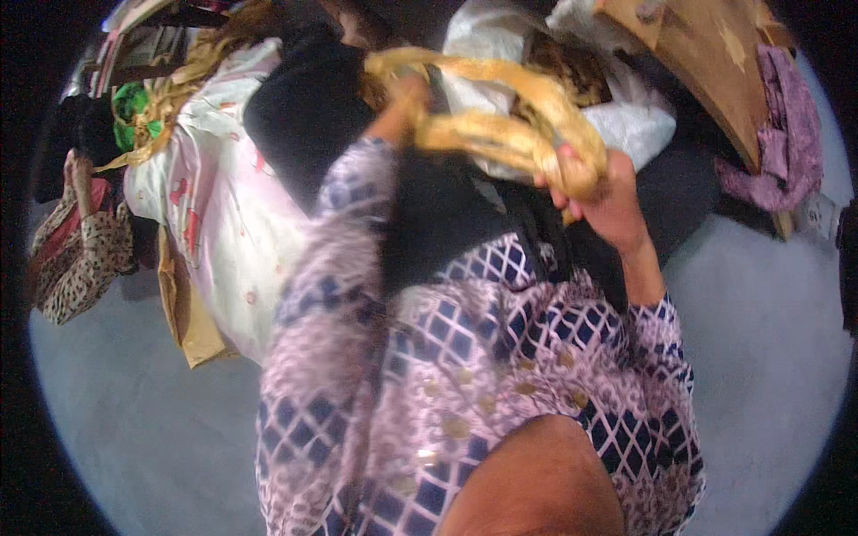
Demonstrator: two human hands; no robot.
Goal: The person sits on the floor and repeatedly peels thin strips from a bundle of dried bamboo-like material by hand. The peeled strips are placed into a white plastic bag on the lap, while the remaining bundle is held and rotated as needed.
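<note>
A long loop of golden-yellow fibre [487,129], like a hank of strands, is stretched between my two hands above my lap. My left hand [407,103] grips its far left end and is blurred by motion. Around the near right end, the fingers of my right hand [603,192] are wrapped. Beneath the loop lies dark cloth [438,214] over my lap. Just beyond it, an open white plastic bag [487,40] holds brown, tangled material [567,67].
White cloth with a red print [223,188] spreads at the left, with brown cardboard [188,313] beside it. Another person's hand [79,183] and spotted sleeve [76,268] show at far left. A wooden board [697,71] and purple cloth [778,134] are at right.
</note>
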